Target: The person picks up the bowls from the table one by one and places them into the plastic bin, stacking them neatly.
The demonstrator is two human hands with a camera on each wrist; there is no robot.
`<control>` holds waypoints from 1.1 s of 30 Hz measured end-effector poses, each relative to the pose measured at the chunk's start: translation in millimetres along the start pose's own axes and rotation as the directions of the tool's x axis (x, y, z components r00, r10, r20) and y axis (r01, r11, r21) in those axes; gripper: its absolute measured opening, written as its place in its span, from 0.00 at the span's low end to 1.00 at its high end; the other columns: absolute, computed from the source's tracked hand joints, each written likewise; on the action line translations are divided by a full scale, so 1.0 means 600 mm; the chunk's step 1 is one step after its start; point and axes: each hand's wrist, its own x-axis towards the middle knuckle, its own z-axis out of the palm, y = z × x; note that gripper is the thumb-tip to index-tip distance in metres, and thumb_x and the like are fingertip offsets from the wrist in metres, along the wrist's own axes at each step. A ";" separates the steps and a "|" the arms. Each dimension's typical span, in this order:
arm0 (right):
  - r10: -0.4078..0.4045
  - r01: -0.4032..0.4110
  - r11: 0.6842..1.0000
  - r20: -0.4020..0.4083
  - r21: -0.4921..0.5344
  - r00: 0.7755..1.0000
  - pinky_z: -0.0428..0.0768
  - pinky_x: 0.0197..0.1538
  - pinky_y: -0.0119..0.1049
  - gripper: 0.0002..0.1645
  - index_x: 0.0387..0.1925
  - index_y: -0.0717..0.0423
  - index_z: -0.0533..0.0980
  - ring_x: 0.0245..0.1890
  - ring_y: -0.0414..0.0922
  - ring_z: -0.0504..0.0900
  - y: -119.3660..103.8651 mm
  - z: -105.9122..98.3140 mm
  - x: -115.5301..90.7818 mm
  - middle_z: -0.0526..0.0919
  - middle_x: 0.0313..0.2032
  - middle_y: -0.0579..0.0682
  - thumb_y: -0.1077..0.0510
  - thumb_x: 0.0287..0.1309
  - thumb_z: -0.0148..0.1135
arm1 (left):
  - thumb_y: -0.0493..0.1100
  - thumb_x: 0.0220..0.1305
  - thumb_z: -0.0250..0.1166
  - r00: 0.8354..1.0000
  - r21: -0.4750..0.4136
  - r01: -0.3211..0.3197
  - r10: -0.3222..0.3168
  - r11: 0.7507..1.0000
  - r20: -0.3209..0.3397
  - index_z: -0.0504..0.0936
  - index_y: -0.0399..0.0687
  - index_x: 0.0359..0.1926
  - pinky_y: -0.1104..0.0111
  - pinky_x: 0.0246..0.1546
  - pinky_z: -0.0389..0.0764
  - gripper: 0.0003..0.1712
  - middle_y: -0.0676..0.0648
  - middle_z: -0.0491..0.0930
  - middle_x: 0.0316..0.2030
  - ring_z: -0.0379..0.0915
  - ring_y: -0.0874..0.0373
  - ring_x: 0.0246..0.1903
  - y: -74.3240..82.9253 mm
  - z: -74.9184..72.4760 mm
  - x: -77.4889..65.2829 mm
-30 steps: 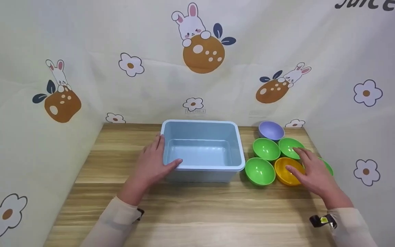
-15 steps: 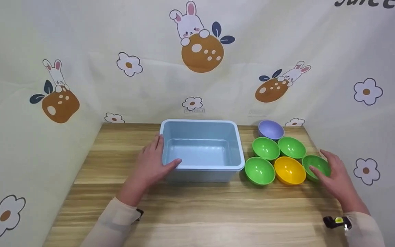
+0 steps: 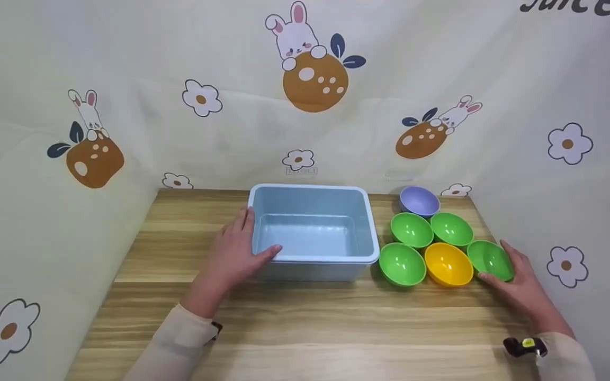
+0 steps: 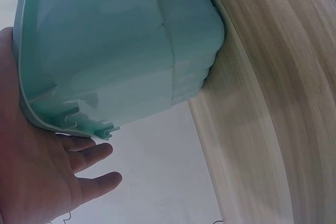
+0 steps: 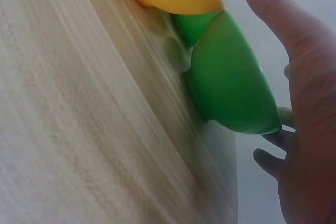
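Wood-grain counter (image 3: pixel 337 323): light-blue rectangular plastic tub (image 3: pixel 313 271) in the middle, glossy round green plastic bowl (image 3: pixel 489 260) at far right.
Grip wide, the left hand (image 3: pixel 236 254) rests on the tub's corner; the right hand (image 3: pixel 522 286), grip also wide, flanks the bowl, thumb lowered from over its hollow to its near edge.

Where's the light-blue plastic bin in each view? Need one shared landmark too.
Head: light-blue plastic bin at centre, just below mid-height; left hand at its left front corner.
Left wrist: light-blue plastic bin, looking teal, large in the upper left, seen from outside.
Right wrist: not in it.
Shared landmark: wood-grain tabletop, visible in all three.
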 end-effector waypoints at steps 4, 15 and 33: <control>0.039 -0.039 0.999 0.015 0.020 0.999 0.50 0.75 0.84 0.73 0.91 0.54 0.39 0.78 0.82 0.51 0.004 0.004 -0.001 0.46 0.82 0.81 0.44 0.67 0.80 | 0.87 0.66 0.57 1.000 0.011 0.003 -0.003 1.000 0.006 0.49 0.34 0.88 0.37 0.82 0.55 0.74 0.31 0.50 0.87 0.53 0.30 0.83 0.002 -0.002 0.001; 0.072 -0.073 0.997 0.023 0.005 0.997 0.52 0.75 0.83 0.77 0.90 0.60 0.36 0.77 0.81 0.54 0.009 0.012 0.003 0.48 0.79 0.83 0.43 0.64 0.82 | 0.91 0.61 0.54 0.999 0.027 0.037 -0.037 0.999 0.031 0.48 0.37 0.89 0.36 0.82 0.54 0.78 0.34 0.48 0.88 0.52 0.31 0.83 0.008 -0.005 0.002; 0.118 -0.117 0.992 0.033 -0.050 0.992 0.58 0.74 0.81 0.78 0.88 0.68 0.36 0.70 0.77 0.60 0.010 0.013 0.008 0.54 0.72 0.82 0.38 0.64 0.80 | 0.92 0.59 0.56 0.999 0.018 0.023 -0.024 1.000 0.022 0.45 0.35 0.89 0.37 0.83 0.53 0.82 0.34 0.46 0.88 0.53 0.30 0.83 -0.001 0.000 0.001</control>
